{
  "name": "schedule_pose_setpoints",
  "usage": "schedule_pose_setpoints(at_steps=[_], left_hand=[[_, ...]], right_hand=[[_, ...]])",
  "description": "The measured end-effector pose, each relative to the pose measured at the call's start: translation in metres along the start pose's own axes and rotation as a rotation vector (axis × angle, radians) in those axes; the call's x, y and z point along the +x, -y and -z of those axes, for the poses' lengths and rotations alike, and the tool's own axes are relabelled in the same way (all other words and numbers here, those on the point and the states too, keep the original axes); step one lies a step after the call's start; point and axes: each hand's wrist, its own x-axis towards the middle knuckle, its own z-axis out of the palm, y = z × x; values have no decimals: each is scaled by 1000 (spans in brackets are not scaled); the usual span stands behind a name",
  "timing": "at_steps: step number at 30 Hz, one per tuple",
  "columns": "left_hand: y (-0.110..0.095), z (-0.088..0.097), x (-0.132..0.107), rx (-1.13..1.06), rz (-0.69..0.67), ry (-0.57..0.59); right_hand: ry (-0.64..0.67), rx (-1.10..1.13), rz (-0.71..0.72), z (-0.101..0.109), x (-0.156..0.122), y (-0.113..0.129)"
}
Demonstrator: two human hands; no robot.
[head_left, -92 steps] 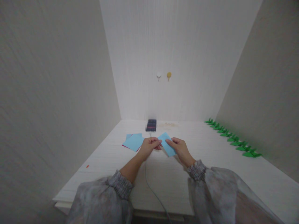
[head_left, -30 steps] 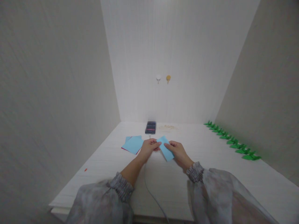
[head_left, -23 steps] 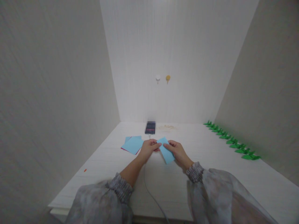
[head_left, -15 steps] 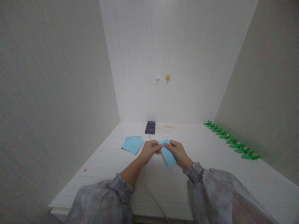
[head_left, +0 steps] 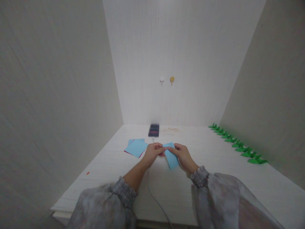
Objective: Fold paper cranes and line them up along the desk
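Head view: the left hand (head_left: 153, 153) and right hand (head_left: 183, 154) both pinch the blue paper (head_left: 172, 161) above the middle of the worktop (head_left: 205, 143), right of the loose sheets (head_left: 136, 148), and it could crease crookedly if the two hands pressed unevenly

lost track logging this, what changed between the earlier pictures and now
The held blue paper has shifted slightly toward the person; the thumbs of the left hand and right hand have drawn closer. Nothing was let go. Phone, blue sheets and green row stayed put.
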Motion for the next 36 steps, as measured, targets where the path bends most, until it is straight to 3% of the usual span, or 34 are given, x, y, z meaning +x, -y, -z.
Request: schedule_pose_setpoints(at_steps=[36], left_hand=[[-7,0,-1,24,17,-36]], right_hand=[[-15,-46,-34,0,-1,5]])
